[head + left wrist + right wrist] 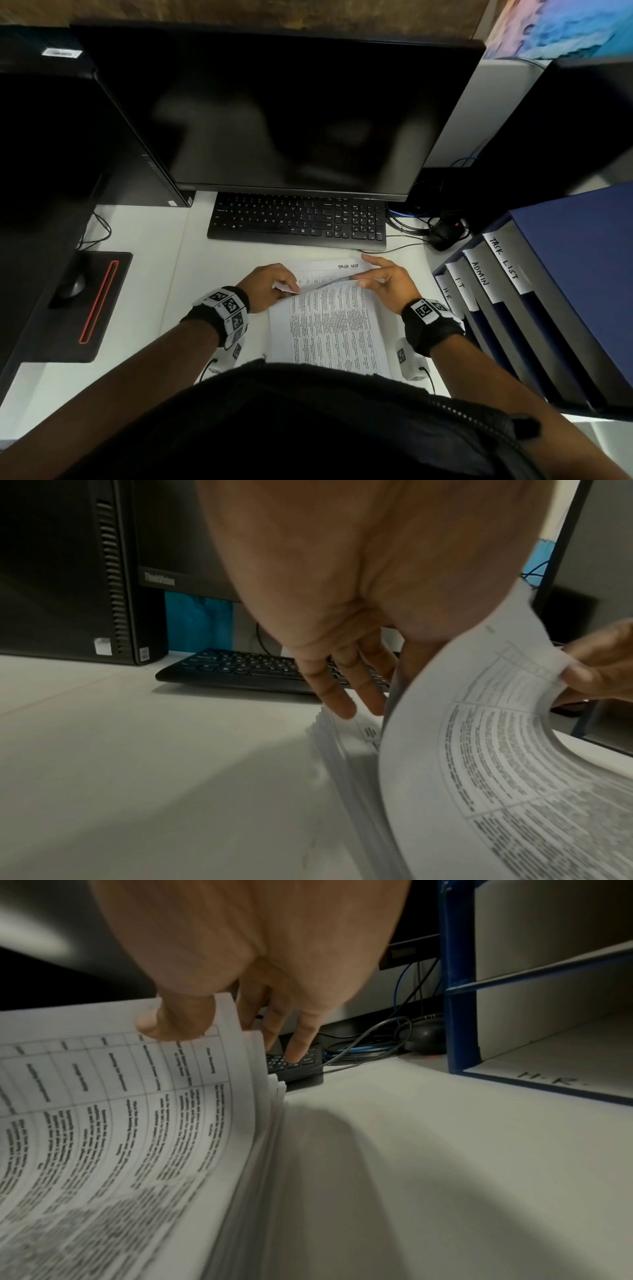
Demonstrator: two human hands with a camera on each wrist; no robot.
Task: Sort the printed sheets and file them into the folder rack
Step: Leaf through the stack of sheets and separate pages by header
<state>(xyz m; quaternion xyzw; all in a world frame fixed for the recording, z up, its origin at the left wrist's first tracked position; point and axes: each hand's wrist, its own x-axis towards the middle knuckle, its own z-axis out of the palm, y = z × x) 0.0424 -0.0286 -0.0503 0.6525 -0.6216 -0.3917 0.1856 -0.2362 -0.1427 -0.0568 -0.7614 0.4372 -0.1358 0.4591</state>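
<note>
On the far left of the white desk [144, 294] a mouse [72, 285] sits on a black pad [102, 308]. The person's left hand [265, 287] pinches the near-left corner of the top printed sheet [329, 308], bowing it up off the stack of sheets [270, 1123] before the keyboard [298, 219]. The right hand [387, 281] pinches the same sheet's right corner, thumb on top. A sheet headed "TASK LIST" [342, 269] shows beneath. At the right stands the blue folder rack [565, 274], slots labelled HR, IT, ADMIN, TASK LIST.
</note>
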